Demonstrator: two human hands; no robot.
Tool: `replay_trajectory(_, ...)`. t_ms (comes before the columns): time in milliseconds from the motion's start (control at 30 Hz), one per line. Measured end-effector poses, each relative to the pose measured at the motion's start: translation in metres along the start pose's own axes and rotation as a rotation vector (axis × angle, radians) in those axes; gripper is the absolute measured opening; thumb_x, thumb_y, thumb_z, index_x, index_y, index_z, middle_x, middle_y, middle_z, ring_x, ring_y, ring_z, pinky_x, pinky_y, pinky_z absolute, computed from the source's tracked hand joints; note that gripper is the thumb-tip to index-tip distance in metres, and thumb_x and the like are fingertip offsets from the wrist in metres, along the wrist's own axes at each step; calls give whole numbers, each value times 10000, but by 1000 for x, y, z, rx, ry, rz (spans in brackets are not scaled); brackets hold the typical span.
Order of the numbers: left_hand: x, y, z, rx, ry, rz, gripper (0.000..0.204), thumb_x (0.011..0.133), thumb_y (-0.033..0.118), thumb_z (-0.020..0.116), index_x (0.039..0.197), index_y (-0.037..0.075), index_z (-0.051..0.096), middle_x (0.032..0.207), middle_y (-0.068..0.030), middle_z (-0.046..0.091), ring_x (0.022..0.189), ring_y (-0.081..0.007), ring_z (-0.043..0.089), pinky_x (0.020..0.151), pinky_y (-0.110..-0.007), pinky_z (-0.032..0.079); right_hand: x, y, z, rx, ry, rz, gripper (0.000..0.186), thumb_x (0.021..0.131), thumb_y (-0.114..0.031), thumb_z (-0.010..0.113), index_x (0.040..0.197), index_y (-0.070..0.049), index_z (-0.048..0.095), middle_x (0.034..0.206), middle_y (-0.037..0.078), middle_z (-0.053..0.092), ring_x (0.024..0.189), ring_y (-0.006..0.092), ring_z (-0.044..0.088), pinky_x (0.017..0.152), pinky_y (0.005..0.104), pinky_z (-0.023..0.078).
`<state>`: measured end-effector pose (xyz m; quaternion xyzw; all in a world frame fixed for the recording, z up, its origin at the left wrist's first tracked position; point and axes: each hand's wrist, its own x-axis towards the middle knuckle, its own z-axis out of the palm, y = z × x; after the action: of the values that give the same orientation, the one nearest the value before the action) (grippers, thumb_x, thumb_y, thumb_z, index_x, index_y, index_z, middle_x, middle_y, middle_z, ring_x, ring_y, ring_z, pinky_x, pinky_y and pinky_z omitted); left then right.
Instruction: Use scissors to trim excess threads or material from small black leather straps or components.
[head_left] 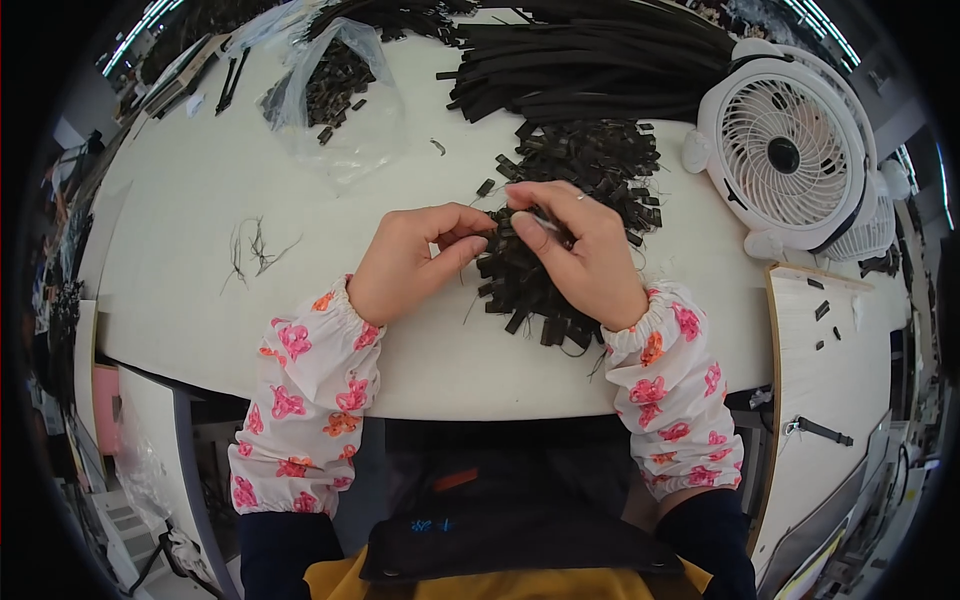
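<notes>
Probably light, bendy, sturdy; best to pinch tabs [522,288] by flat faces. Heaped on counter [440,370], beneath right grip [590,248], beside left grip [402,256]; cannot tell whether closed on any in either.

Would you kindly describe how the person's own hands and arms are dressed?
The left hand and right hand are ungloved; the right wears a small ring. White sleeve covers with pink and orange motifs, like bows or flowers, run up both forearms, gathered at the wrists. Dark navy sleeves show beyond them.
</notes>
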<state>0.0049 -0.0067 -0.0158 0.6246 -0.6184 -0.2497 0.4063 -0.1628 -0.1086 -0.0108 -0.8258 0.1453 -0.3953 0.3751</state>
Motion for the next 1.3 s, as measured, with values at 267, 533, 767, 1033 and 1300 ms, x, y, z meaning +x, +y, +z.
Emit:
replay_trajectory(267, -2, 1, -10, -98, 14, 30, 141, 785, 31, 600, 916, -20, 604, 748, -85, 647, 676, -121, 629, 633, -231, 478, -2, 16, -1, -138, -110, 25, 64, 723, -20, 612, 779, 2, 588, 719, 123, 600, 646, 297, 593, 576, 324, 463)
replay_trajectory(533, 2, -4, -3, -5, 45, 5, 106, 845, 64, 567, 902, -26, 558, 753, -39, 620, 698, -86, 581, 634, -206, 452, -4, 14, 2, -157, -76, -22, 95, 701, -2, 617, 784, -11, 573, 744, 100, 583, 637, 277, 592, 551, 325, 466)
replay_trajectory(767, 5, -4, 13, -568, 232, -35, 110, 900, 105, 493, 959, 14, 512, 775, -41, 618, 628, -83, 549, 588, -207, 445, -11, 15, 21, -525, -90, -284, 154, 635, -40, 656, 767, -70, 582, 848, 19, 553, 582, 180, 578, 493, 307, 452)
replay_trajectory(1033, 6, 0, 10, -800, 133, -242, 127, 913, 138, 474, 947, 17, 489, 717, -52, 595, 596, -85, 544, 576, -197, 453, 0, 2, 4, -410, 65, -177, 368, 670, -273, 730, 945, -67, 596, 682, 19, 548, 524, 173, 591, 438, 262, 441)
replay_trajectory(1300, 7, 5, 14, -784, 127, -273, 117, 903, 119, 489, 921, 4, 495, 677, -47, 592, 563, -80, 544, 554, -191, 457, 3, 7, 7, -681, 115, -284, 365, 680, -206, 711, 1008, -99, 590, 653, 16, 490, 537, 170, 535, 465, 291, 419)
